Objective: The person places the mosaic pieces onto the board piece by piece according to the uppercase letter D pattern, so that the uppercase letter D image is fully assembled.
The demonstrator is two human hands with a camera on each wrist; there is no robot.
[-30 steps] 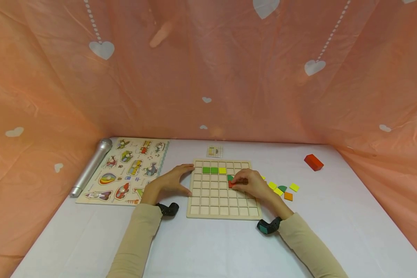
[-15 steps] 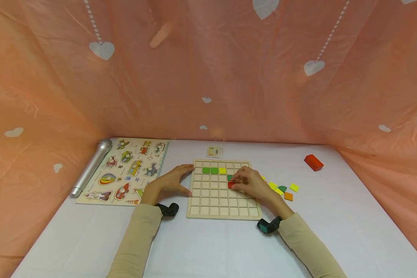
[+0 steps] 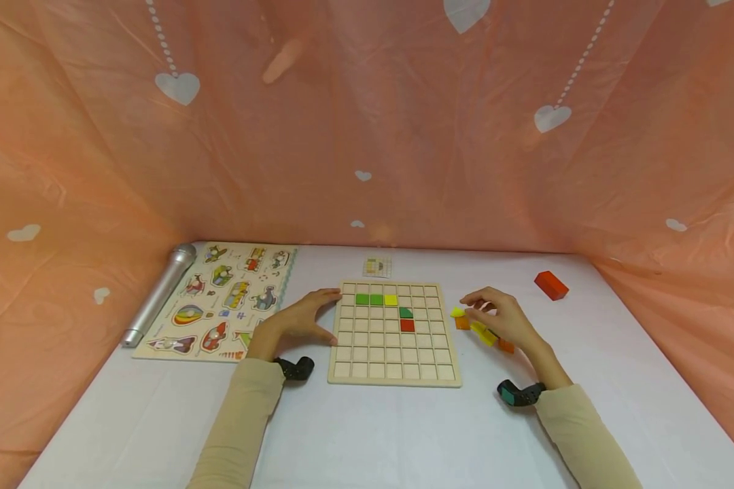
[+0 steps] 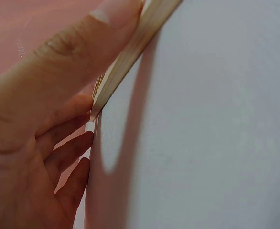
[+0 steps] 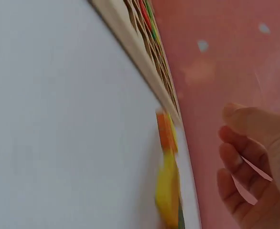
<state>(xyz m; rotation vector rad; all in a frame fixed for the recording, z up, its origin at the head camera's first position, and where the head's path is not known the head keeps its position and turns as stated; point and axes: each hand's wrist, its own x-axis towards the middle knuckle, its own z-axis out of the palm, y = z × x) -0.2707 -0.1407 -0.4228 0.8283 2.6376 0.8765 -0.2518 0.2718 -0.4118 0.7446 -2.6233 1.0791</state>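
Observation:
A wooden grid board (image 3: 377, 353) lies on the table. In its cells sit two green square tiles (image 3: 370, 299), a yellow square tile (image 3: 391, 300), a green quarter-round tile (image 3: 406, 313) and, directly below that, a red square tile (image 3: 407, 325). My left hand (image 3: 300, 318) rests at the board's left side; in the left wrist view its thumb (image 4: 82, 47) touches the wooden edge. To the right of the board, my right hand (image 3: 503, 316) hovers over loose yellow tiles (image 3: 483, 334) and orange tiles (image 3: 462, 323), with nothing between its fingers. It partly hides the pile.
A small pattern card (image 3: 377, 267) lies beyond the board's far edge. A picture puzzle board (image 3: 220, 305) and a silver microphone (image 3: 162, 295) are at the left. Far right stands a red block (image 3: 551, 285). Pink cloth (image 3: 367, 136) hangs around the table.
My right hand has let go of the red tile, now flat in its cell below the green quarter-round, and has moved right to the loose tiles. The left hand stays put.

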